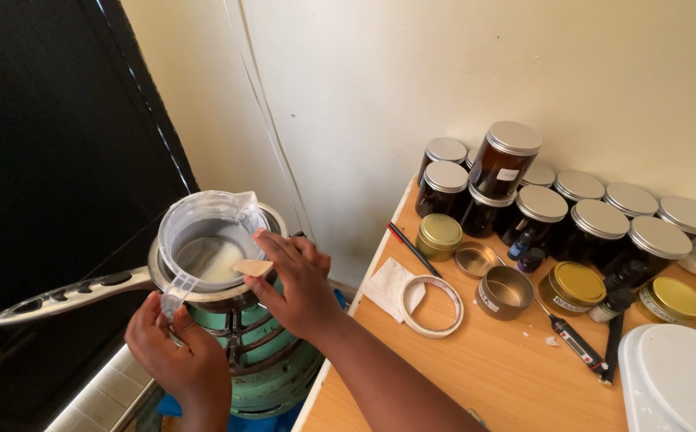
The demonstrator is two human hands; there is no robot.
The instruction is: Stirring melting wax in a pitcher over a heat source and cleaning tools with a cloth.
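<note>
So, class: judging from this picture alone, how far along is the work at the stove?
Done: the plastic jug sits in the saucepan on the burner, holding pale liquid. In hand: the left hand holds its handle, the right hand a wooden stick. Left: the open tin looks empty.

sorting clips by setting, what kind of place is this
Probably a home craft corner, perhaps for candle or balm making. A clear plastic jug of pale liquid sits in a saucepan on a green burner, and the wooden table beside it holds amber jars, gold tins and a probe thermometer.
</note>
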